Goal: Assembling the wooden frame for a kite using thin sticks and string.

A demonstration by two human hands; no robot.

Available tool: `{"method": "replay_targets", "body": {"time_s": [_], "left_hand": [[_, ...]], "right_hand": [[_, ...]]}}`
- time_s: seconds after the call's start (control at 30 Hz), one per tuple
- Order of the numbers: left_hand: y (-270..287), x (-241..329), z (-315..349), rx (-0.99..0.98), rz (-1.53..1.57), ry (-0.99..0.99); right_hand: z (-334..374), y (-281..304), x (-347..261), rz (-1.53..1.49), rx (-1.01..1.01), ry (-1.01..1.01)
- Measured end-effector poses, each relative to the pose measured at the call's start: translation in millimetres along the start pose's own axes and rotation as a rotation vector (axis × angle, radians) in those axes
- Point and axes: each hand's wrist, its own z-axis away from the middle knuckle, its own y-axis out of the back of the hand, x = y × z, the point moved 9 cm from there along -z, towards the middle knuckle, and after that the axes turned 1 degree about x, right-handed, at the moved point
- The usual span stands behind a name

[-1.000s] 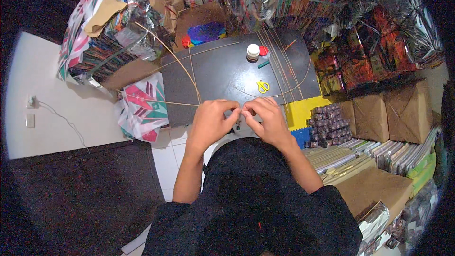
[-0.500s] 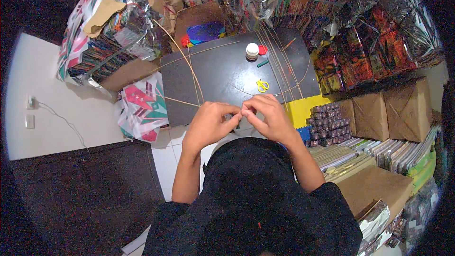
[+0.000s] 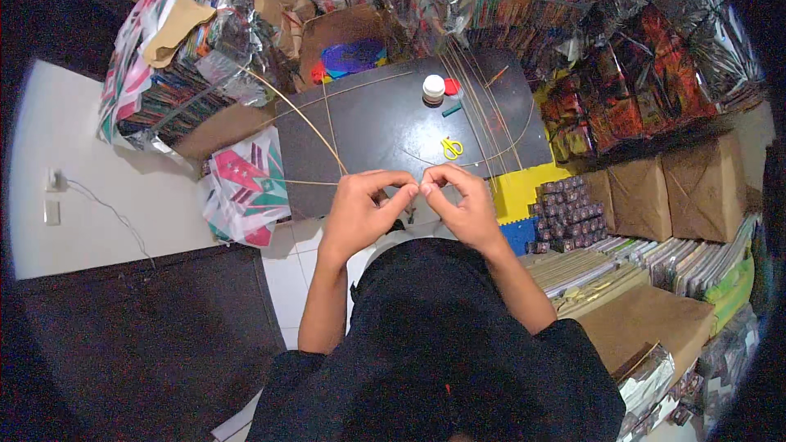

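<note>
My left hand (image 3: pixel 364 209) and my right hand (image 3: pixel 463 209) are together at the near edge of the dark table (image 3: pixel 377 131), thumbs and forefingers pinched tip to tip. Several thin bamboo-like sticks run into my left hand: a curved stick (image 3: pixel 299 112) from the upper left, and a straight stick (image 3: pixel 304 182) from the left. Where they meet is hidden behind the hand. My right hand pinches something too small to make out. Beyond the hands lie yellow scissors (image 3: pixel 451 147), a white-capped bottle (image 3: pixel 434 87), a green marker-like stick (image 3: pixel 452 108) and a red object (image 3: pixel 452 86).
More thin sticks (image 3: pixel 483 119) lie across the table's right part. Bundled stacks (image 3: pixel 524 0) crowd the back. Brown-wrapped packages (image 3: pixel 696 188) and dark small rolls (image 3: pixel 565 213) stand at right. A patterned sheet (image 3: pixel 246 188) hangs at the left edge; a wall outlet (image 3: pixel 53 180) has a cord.
The curved stick's far end has swung left and down. Both hands stay pinched together, with my fingertips shifted only slightly.
</note>
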Motion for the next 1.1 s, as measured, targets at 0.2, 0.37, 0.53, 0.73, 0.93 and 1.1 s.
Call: {"method": "replay_targets", "body": {"time_s": [0.2, 0.37, 0.53, 0.73, 0.93, 1.1], "left_hand": [[-0.1, -9.1, 1.9, 0.070, 0.135, 0.061], [-0.6, -6.1, 0.7, 0.040, 0.222, 0.073], [5.8, 0.9, -1.0, 0.105, 0.214, 0.017], [7.6, -2.7, -2.4, 0.082, 0.129, 0.005], [10.1, 1.8, -4.6, 0.101, 0.078, -0.057], [13.1, -3.2, -5.5, 0.124, 0.125, 0.032]], "right_hand": [[0.4, 2.9, -14.5, 0.070, 0.053, 0.069], [1.1, 4.7, -22.1, 0.105, 0.103, 0.141], [2.6, 5.2, -18.5, 0.066, 0.118, 0.110], [1.9, 8.0, -12.6, 0.042, 0.153, 0.081], [1.4, 7.8, -8.1, 0.004, 0.167, 0.043], [0.9, 11.0, -4.1, -0.011, 0.200, 0.000]]}}
